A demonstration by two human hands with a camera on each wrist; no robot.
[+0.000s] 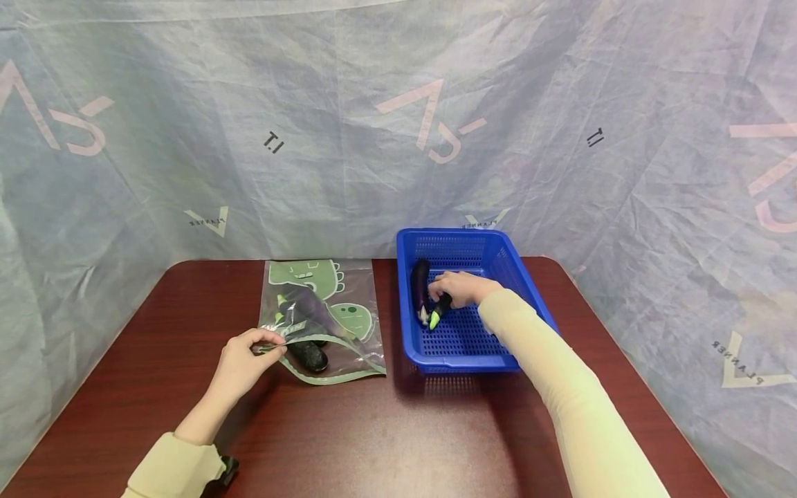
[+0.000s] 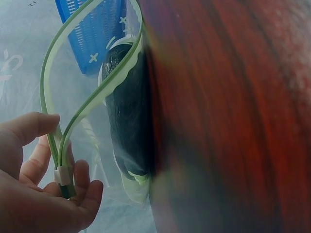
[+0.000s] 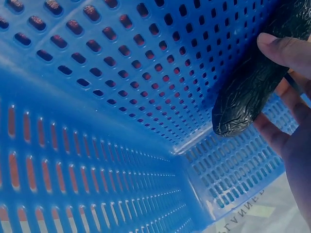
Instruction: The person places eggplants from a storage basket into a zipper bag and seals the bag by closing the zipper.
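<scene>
My left hand (image 1: 243, 356) pinches the left corner of a clear zip bag (image 1: 367, 277) with green printed cartoon shapes; its green-edged mouth gapes toward me. Near the fingers, a white slider (image 2: 62, 175) sits on the zip strip. Inside the bag lie a purple eggplant (image 1: 308, 308) and a blackish one (image 1: 310, 356) close to the mouth. Within the blue basket (image 1: 407, 339), my right hand (image 1: 459, 287) grips a dark, wrinkled eggplant (image 3: 252, 87) with a bright green stem end. Another dark purple eggplant (image 1: 420, 282) rests along the basket's left wall.
The perforated basket stands right of the bag on a reddish-brown wooden table (image 1: 349, 443). A grey printed cloth (image 1: 336, 138) hangs behind the table and along its sides. A black strap (image 1: 229, 470) shows at the left sleeve.
</scene>
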